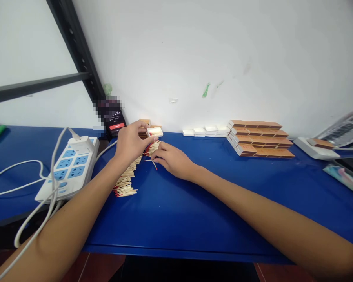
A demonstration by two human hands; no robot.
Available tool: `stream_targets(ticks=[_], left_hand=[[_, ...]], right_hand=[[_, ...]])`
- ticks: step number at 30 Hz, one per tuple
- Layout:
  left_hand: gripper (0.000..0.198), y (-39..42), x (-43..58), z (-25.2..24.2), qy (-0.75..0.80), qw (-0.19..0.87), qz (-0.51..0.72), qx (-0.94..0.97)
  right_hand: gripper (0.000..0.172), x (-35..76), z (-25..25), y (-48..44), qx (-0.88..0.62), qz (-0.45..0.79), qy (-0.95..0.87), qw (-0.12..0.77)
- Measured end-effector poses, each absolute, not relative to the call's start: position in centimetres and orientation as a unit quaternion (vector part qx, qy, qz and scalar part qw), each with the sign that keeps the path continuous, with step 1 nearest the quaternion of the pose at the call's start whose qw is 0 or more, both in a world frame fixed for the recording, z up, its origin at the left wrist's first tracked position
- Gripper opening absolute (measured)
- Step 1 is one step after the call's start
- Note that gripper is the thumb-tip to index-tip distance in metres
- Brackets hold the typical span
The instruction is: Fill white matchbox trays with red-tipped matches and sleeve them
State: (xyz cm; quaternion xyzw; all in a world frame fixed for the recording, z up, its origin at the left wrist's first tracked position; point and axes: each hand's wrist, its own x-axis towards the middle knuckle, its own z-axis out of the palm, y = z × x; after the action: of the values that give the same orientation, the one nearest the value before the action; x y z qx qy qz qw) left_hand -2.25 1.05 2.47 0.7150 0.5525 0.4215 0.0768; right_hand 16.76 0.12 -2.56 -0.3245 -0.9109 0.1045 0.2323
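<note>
My left hand grips a small white matchbox tray between thumb and fingers, tilted with its open side toward me. Some matches show inside it. Just below, my right hand has its fingers pinched on a couple of loose matches, whose ends stick out to the left and downward. Under and beside both hands a long curved row of red-tipped matches lies on the blue table. Behind the left hand stand a few brown matchbox sleeves, partly hidden by the fingers.
Brown matchboxes are stacked in stepped layers against the wall, with white trays lined up left of them. A power strip with white cables occupies the left. A phone leans at the back. Another white device sits far right.
</note>
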Motion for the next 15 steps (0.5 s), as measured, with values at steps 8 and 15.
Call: stream_targets(ticks=[8,15], left_hand=[[0.032,0.96,-2.18,2.55,0.552,0.077,0.415,0.719],[0.032,1.08,-2.33,2.39,0.545,0.081,0.421,0.721]], right_hand=[[0.014,16.76,-2.61,0.29,-0.340,0.093,-0.917,0.186],[0.016,17.67,-2.12,0.09,-0.314,0.117,-0.922,0.193]])
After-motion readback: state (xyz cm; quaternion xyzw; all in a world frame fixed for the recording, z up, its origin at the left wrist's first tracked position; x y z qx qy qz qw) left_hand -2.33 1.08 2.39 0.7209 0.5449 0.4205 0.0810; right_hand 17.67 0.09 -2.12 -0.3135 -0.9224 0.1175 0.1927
